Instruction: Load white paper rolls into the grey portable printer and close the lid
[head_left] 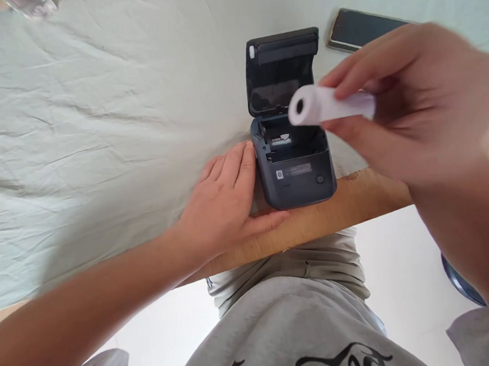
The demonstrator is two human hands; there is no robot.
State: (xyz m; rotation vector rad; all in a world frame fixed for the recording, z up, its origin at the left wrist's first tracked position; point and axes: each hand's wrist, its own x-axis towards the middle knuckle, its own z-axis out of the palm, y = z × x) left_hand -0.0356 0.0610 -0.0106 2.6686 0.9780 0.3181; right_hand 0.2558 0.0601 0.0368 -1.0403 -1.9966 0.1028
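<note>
A dark portable printer (pixel 299 181) stands at the table's front edge with its lid (pixel 281 78) raised and its inner compartment exposed. My left hand (pixel 224 201) lies against the printer's left side, fingers extended and the thumb along the front edge below it. Above and to the right of the compartment, my right hand (pixel 415 96) pinches a white paper roll (pixel 327 104) between thumb and fingers. The roll's hollow end points left, over the right part of the open printer.
A dark phone (pixel 361 28) lies behind my right hand. A clear object (pixel 33 5) is partly visible at the top left. Pale, wrinkled cloth (pixel 115 103) covers the table, leaving a wooden front edge (pixel 372 195) bare. A dark blue curved object (pixel 459 281) shows below right.
</note>
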